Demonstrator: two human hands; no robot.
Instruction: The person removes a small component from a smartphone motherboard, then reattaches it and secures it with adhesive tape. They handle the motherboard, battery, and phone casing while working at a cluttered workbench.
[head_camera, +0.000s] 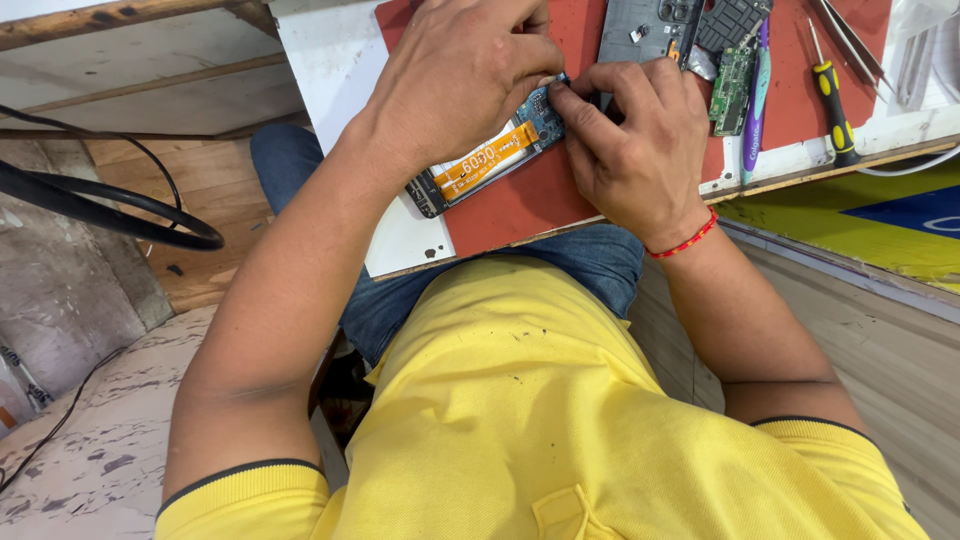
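An opened phone (480, 165) lies on a red mat (520, 205), its inside showing an orange flat cable and a blue board at the far end. My left hand (455, 80) rests over the phone's upper half and holds it down. My right hand (635, 140) has its fingertips pinched at the blue board on the phone's top corner; whatever small part sits between them is hidden.
A dark phone back cover (645, 30), a green circuit board (732, 90), a purple-handled tool (755, 100), a yellow-and-black screwdriver (835, 115) and tweezers (850, 40) lie on the mat's far side. A black cable (110, 210) loops at the left.
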